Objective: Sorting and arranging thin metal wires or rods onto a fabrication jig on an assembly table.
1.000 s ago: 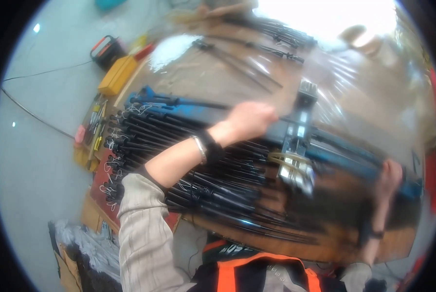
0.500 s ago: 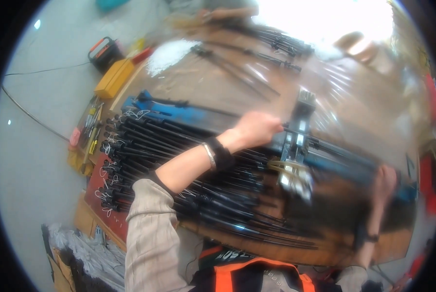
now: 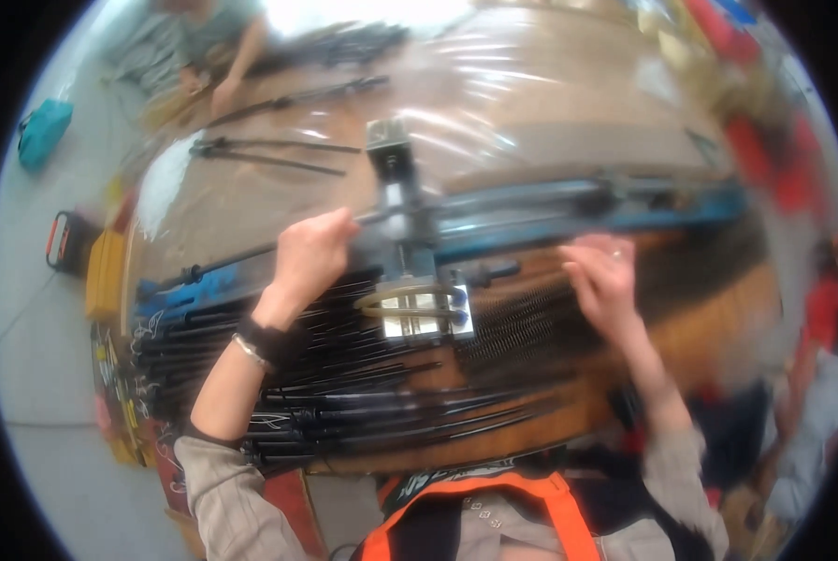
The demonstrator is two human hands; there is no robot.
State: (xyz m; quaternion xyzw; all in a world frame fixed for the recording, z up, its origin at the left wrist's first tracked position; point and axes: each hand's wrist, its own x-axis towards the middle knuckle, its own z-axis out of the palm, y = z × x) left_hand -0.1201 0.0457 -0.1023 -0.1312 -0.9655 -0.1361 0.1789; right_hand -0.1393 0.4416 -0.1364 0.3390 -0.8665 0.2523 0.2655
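Observation:
My left hand [image 3: 313, 254] is closed around a thin black rod [image 3: 237, 259], just left of a metal clamp fixture [image 3: 405, 220]. The rod lies along a blue rail [image 3: 569, 224], which runs on beyond the fixture to the right. Hoses loop over a shiny metal block [image 3: 426, 313] at the fixture's near end. My right hand [image 3: 611, 279] hovers right of the fixture and on the near side of the rail, its fingers loosely curled and a little apart. Nothing shows in it, though motion softens its outline. Below it lie dark coil springs [image 3: 522, 327].
Many black rods [image 3: 344, 407] lie in a row along the table's near left side. A few more rods [image 3: 279, 154] lie at the far left. A yellow box [image 3: 107, 276] stands at the left edge. Beyond the table, a co-worker's arm [image 3: 241, 65] reaches in.
The view has swung to the right. My right hand has come from the rail's far right end in toward the fixture. My left hand remains closed just left of the fixture.

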